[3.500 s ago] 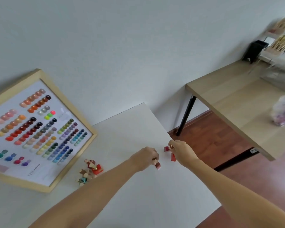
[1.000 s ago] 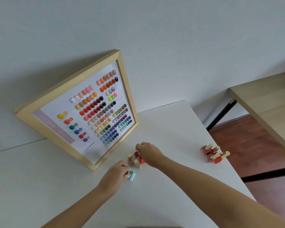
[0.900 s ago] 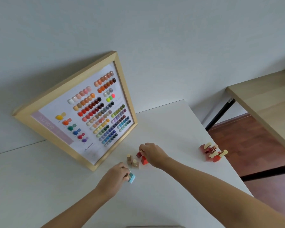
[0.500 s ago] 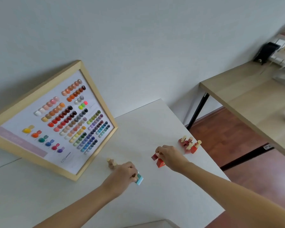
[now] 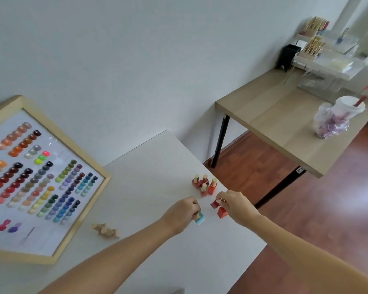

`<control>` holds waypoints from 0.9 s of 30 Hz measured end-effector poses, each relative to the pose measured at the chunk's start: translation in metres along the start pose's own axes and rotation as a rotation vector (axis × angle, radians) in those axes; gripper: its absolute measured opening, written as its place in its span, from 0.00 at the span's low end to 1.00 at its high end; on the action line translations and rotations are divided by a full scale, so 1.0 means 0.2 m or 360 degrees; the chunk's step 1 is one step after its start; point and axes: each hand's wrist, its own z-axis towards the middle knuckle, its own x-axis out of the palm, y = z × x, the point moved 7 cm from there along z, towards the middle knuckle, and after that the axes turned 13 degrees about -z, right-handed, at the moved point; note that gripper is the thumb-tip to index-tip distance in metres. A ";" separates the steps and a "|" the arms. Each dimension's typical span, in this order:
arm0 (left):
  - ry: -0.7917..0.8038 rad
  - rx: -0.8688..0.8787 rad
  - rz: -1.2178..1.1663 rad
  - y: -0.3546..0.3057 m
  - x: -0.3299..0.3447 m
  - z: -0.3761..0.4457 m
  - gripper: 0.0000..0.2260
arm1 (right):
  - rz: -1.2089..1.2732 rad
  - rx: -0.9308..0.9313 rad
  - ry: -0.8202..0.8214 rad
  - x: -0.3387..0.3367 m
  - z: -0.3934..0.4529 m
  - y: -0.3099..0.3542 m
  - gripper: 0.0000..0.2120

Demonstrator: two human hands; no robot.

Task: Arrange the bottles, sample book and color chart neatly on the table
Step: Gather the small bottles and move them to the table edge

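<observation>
I judge the sorting to be partly done. On the white surface (image 5: 157, 166), four red bottles (image 5: 204, 185) stand upright in a tight cluster near its right edge, and that group reads as already placed. My right hand (image 5: 235, 206) hangs just near of that cluster with its fingers (image 5: 221, 198) clamped on two more red bottles (image 5: 219, 209), which show below the hand, one lower than the other; I cannot tell whether they touch the surface yet. My left hand (image 5: 184, 215) is just to the left of it, fingers curled shut round a pale blue bottle (image 5: 200, 218) whose body pokes out at the hand's right side. Well to the left, close to the frame's corner, a small clump of beige bottles (image 5: 105, 230) sits untidily, at least one seemingly on its side, and they are not yet gathered with the rest. The color chart (image 5: 40, 183), a wood-framed board of nail swatches, leans against the wall at the far left, tilted in this view, and looks settled. I see no sample book anywhere here, so I cannot say where it stands. Left to do, as I read it: set down the three held bottles by the red group, fetch the beige ones, and deal with the book.
</observation>
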 end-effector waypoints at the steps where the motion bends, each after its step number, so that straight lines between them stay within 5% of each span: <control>1: 0.0007 0.0001 0.0024 -0.01 0.01 0.04 0.13 | 0.0013 0.0023 -0.0009 0.00 0.00 -0.03 0.10; 19: 0.0014 0.0012 0.0186 -0.08 0.10 0.35 0.11 | 0.0194 -0.0016 -0.0030 0.01 0.12 -0.13 0.10; 27: -0.0043 0.0071 0.0146 -0.13 0.04 0.30 0.13 | 0.0194 -0.0067 -0.0035 -0.01 0.10 -0.14 0.18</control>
